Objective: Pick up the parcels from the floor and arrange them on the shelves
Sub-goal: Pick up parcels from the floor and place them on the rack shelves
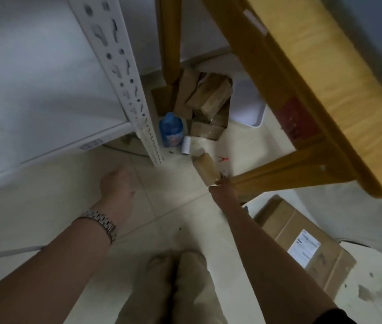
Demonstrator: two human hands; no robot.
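A small brown parcel [205,167] is just above the tiled floor, pinched at its near end by my right hand [223,191], whose fingers are mostly hidden under it. A pile of several brown parcels [208,99] lies in the corner by the wall, beyond the held one. My left hand [118,185], with a metal watch on the wrist, hangs over the floor next to the white shelf unit [45,90] and holds nothing; its fingers point away and look relaxed. The shelf's perforated upright post [124,78] stands between my left hand and the pile.
A wooden table [314,78] overhangs on the right, its lower rail right beside my right hand. A blue bottle [171,129] and a white roll [186,146] stand by the pile. A labelled cardboard box [302,249] lies lower right. My legs [178,288] are below.
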